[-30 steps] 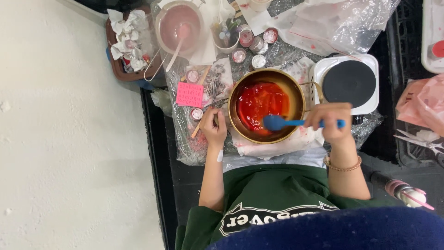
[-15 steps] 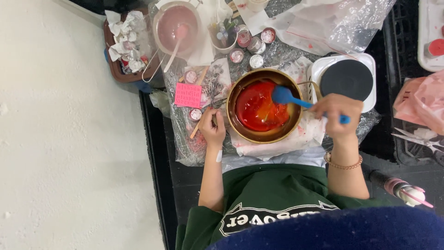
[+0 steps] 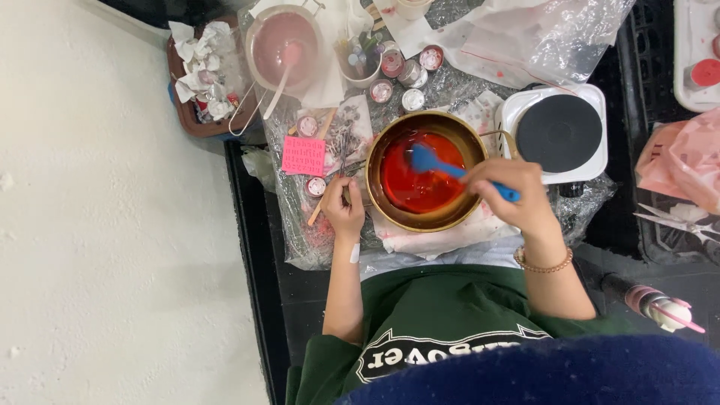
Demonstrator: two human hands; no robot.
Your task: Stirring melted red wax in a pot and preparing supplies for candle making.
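Right hand (image 3: 504,187): closed around the handle of a blue spatula (image 3: 429,160), blade dipped in red liquid inside a brass-coloured pot (image 3: 420,176). Pot: centred on the plastic-covered worktop (image 3: 300,240), just left of a white hotplate (image 3: 559,133). Left hand (image 3: 343,208): beside the pot's left wall, fingers curled on a thin wooden stick (image 3: 318,214). Pink square mould (image 3: 303,155): left of the pot, near small round tins (image 3: 390,82). Behind: bowl of pink liquid (image 3: 283,41).
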